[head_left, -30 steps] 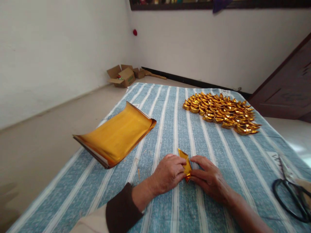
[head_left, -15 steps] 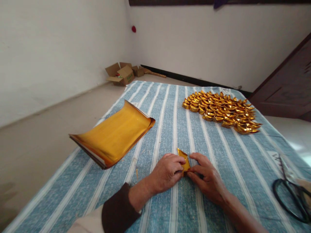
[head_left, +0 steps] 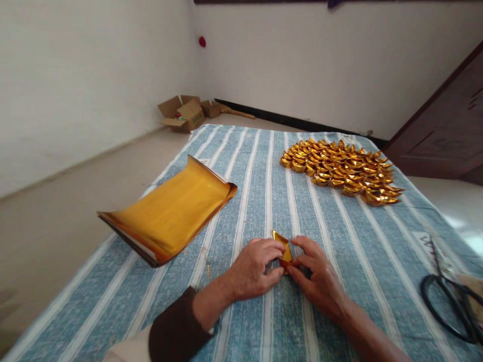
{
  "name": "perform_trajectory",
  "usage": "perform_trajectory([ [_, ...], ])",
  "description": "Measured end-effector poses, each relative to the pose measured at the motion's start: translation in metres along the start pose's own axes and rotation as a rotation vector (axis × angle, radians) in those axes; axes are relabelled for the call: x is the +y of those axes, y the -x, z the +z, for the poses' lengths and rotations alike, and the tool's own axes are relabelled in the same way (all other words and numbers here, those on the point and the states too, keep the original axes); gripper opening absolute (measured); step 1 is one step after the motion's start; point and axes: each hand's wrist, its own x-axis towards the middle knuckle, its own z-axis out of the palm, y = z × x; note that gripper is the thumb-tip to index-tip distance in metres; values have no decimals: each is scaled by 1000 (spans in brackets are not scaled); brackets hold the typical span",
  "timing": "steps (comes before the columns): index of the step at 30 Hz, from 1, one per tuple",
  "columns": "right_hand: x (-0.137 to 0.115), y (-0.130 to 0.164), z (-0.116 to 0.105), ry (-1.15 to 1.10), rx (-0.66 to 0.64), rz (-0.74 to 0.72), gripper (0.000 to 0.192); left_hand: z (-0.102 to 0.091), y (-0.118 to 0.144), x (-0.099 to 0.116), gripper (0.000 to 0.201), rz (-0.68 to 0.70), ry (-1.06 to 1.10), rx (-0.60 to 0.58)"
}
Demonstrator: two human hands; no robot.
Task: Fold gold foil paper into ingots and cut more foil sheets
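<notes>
Near the front edge of a table covered in a blue-and-white striped cloth (head_left: 264, 166), two bare hands meet over a small folded piece of shiny gold foil paper (head_left: 284, 250). The left hand (head_left: 252, 269), with a dark brown sleeve cuff (head_left: 177, 327) at its wrist, comes in from the lower left. The right hand (head_left: 320, 276) comes in from the lower right. Both grips are narrow: thumbs and forefingers of each hand pinch the near end of the gold piece, so it is held between the two hands at once.

The gold piece lies directly between the fingertips, its long axis running away from the person, with one pointed corner sticking out past the fingers toward the far side of the table. Neither hand is clearly nearer; both touch it.

To the left, well apart from the hands, lies a curling stack of flat gold foil sheets (head_left: 169, 211), its far edge lifted. At the far right of the cloth sits a wide pile of finished gold paper ingots (head_left: 339, 171). Black-handled scissors (head_left: 449, 301) rest at the right edge. On the floor beyond stand open cardboard boxes (head_left: 184, 114) against a white wall.
</notes>
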Motion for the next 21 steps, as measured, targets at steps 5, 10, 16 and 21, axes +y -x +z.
perform_trajectory([
  [5, -1, 1, 2, 0, 1, 23, 14, 3, -2, -2, 10, -23, 1, 17],
  [10, -4, 0, 1, 31, -3, 34, 14, 6, -1, -5, 10, -38, -25, 51],
  [16, -9, -3, -4, 97, -43, 50, 16, 7, -1, -5, 14, -61, -96, 59],
  [21, -9, -2, -3, 119, -27, 30, 18, 9, -2, -5, 14, -62, -131, 67],
])
